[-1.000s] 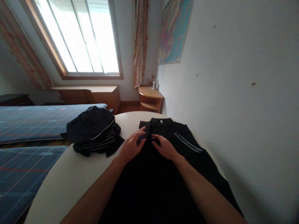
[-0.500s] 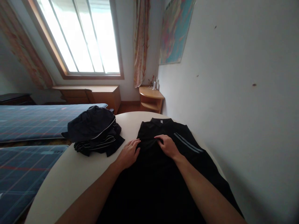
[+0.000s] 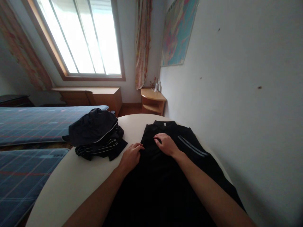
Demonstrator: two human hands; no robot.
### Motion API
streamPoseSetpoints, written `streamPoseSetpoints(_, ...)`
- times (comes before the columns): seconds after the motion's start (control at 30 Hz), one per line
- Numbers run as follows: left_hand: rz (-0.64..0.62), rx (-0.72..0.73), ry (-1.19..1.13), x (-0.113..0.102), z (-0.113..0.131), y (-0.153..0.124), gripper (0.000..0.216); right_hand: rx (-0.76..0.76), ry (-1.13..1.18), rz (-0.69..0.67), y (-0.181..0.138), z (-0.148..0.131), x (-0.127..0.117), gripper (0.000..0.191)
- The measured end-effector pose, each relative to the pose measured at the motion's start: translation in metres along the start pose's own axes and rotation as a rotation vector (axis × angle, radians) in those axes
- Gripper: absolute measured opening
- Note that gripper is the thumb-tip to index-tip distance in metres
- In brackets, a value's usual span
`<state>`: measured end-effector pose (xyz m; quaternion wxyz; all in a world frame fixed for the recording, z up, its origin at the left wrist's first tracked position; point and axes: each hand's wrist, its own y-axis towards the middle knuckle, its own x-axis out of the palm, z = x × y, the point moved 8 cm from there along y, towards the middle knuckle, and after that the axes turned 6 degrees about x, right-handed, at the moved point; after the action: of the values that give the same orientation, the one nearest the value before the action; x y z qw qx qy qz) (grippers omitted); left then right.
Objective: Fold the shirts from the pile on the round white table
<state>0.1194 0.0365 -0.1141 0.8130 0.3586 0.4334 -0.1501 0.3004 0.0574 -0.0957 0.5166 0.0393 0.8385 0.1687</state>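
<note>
A black shirt (image 3: 165, 170) with thin grey stripes lies spread on a round white table (image 3: 78, 176), its collar pointing away from me. My left hand (image 3: 130, 156) rests at the shirt's left edge, fingers loosely extended on the fabric and holding nothing. My right hand (image 3: 165, 143) lies flat on the chest of the shirt below the collar, fingers stretched out to the left.
A heap of dark clothes (image 3: 94, 134) with white piping sits on the table's left part. A white wall (image 3: 236, 94) runs along the right. Blue plaid beds (image 3: 35, 123) stand to the left, and wooden furniture (image 3: 152, 101) under the window.
The fold of fabric my hands held near the collar has been laid flat. My right hand slid up toward the collar, and my left hand moved back to the shirt's left edge.
</note>
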Motion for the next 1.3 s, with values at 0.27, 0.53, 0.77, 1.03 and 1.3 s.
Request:
streamPoseSetpoints(0.27,0.047,-0.161,0.010,-0.003,-0.013,-0.003,0.030,0.254,-0.059,-0.106,0.070,0.007,0.046,0.051)
streamPoseSetpoints(0.53,0.063,-0.211,-0.047,-0.004,-0.025,-0.002,0.026,0.268,0.006,-0.126,0.122,0.025,0.060,0.046)
streamPoseSetpoints(0.77,0.079,-0.261,0.097,-0.010,-0.026,0.002,0.024,0.254,-0.057,-0.149,0.123,0.019,0.075,0.051)
streamPoseSetpoints(1.03,-0.039,-0.067,0.160,0.005,-0.006,0.003,0.037,0.213,-0.138,-0.204,0.095,-0.012,0.080,0.050)
streamPoseSetpoints(1.3,-0.142,-0.135,0.319,0.013,-0.001,-0.002,0.042,0.124,-0.106,-0.365,0.078,-0.016,0.090,0.065)
